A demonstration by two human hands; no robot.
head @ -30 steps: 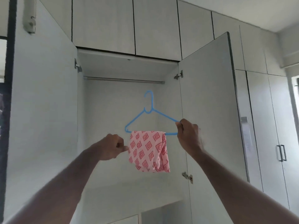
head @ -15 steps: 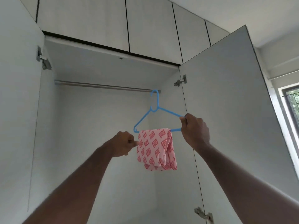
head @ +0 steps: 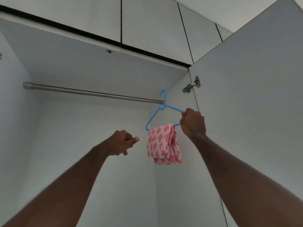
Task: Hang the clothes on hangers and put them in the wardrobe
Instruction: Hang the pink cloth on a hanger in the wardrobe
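White laminate wardrobe interior (head: 82, 128) is filling the view, its right door (head: 254, 112) standing open. Right hand (head: 193, 124) is gripping the right shoulder of a thin blue plastic hanger (head: 155, 116), whose hook is sitting at the right end of the grey metal rail (head: 91, 94). Pink diamond-patterned folded cloth (head: 164, 145) is draping over the hanger's bottom bar. Left hand (head: 122, 143) is hovering beside the cloth, fingers loosely curled, holding nothing.

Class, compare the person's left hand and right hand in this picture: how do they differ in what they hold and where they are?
The right hand grips the blue hanger at its right end; the left hand holds nothing, fingers loosely curled. The right hand is higher, near the rail; the left hand sits lower, left of the pink patterned cloth, not touching it. Both reach up into the wardrobe.
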